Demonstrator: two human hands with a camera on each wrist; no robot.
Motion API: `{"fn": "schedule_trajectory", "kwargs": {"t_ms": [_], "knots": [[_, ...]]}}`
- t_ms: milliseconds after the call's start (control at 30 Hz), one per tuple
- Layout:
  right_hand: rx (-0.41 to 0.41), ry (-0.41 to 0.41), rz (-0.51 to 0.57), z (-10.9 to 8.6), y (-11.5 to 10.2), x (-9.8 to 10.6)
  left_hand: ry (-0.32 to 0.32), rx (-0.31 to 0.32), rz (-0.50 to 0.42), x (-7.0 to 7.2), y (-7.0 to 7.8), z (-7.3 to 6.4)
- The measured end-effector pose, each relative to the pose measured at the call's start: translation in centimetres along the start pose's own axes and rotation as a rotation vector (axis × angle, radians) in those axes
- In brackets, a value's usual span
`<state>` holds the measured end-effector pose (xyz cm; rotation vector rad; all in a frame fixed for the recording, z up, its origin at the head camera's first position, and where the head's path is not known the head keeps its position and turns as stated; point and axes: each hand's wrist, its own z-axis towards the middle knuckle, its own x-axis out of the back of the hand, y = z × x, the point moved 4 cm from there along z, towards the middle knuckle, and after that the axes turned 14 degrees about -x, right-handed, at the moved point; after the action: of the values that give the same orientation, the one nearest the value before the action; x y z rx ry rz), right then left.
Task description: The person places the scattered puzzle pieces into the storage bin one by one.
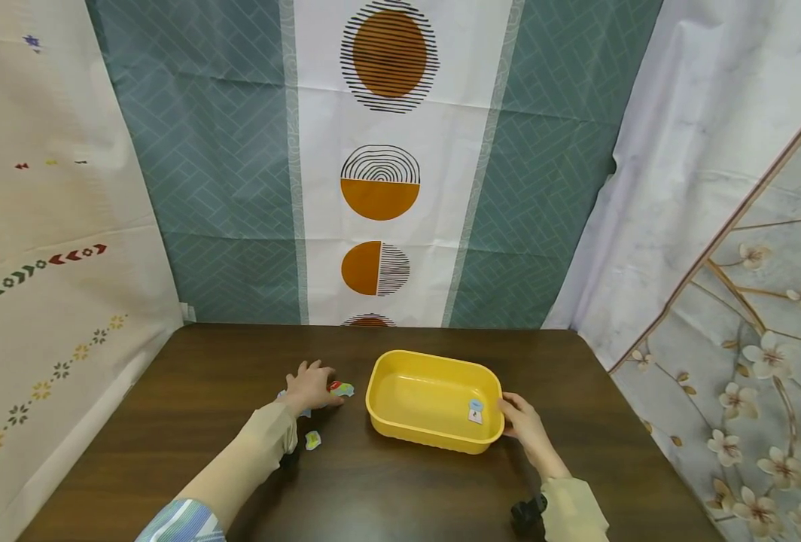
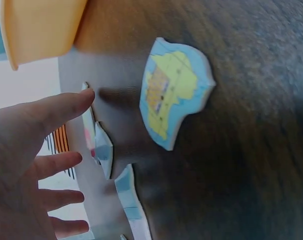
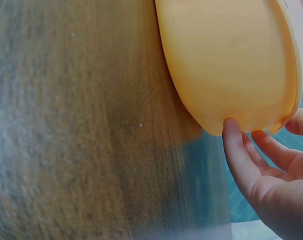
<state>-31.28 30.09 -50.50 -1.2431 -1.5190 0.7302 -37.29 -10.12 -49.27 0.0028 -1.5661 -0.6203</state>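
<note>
My left hand point(image 1: 308, 388), fingers spread, hovers over several flat, irregular puzzle pieces with printed pictures. Nothing is held between its fingers in the left wrist view. A blue and yellow piece point(image 2: 172, 90) lies apart from the thumb, while a pale blue piece point(image 2: 131, 200) lies beyond the fingertips. Beside the hand in the head view is a red and green piece point(image 1: 342, 388). My right hand point(image 1: 524, 425) holds the right end of a yellow plastic tray point(image 1: 434, 440), fingertips against its outer wall and rim. Inside the tray are small blue and white pieces point(image 1: 475, 415).
Everything lies on a dark brown wooden table point(image 1: 387, 497). A patterned curtain point(image 1: 231, 188) hangs behind its far edge, with a pale cloth point(image 1: 48, 301) on the left and a floral one point(image 1: 759, 361) on the right. A black wrist device point(image 1: 528, 512) sits by the right sleeve.
</note>
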Motion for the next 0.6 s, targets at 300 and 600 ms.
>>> {"fn": "schedule_trajectory", "kwargs": {"t_ms": [300, 600], "knots": [[0.001, 0.009, 0.020, 0.09, 0.12, 0.04, -0.013, 0.017, 0.016, -0.32, -0.13, 0.07], [0.003, -0.005, 0.011, -0.05, 0.21, 0.02, -0.007, -0.008, 0.018, -0.49, -0.19, 0.09]]}}
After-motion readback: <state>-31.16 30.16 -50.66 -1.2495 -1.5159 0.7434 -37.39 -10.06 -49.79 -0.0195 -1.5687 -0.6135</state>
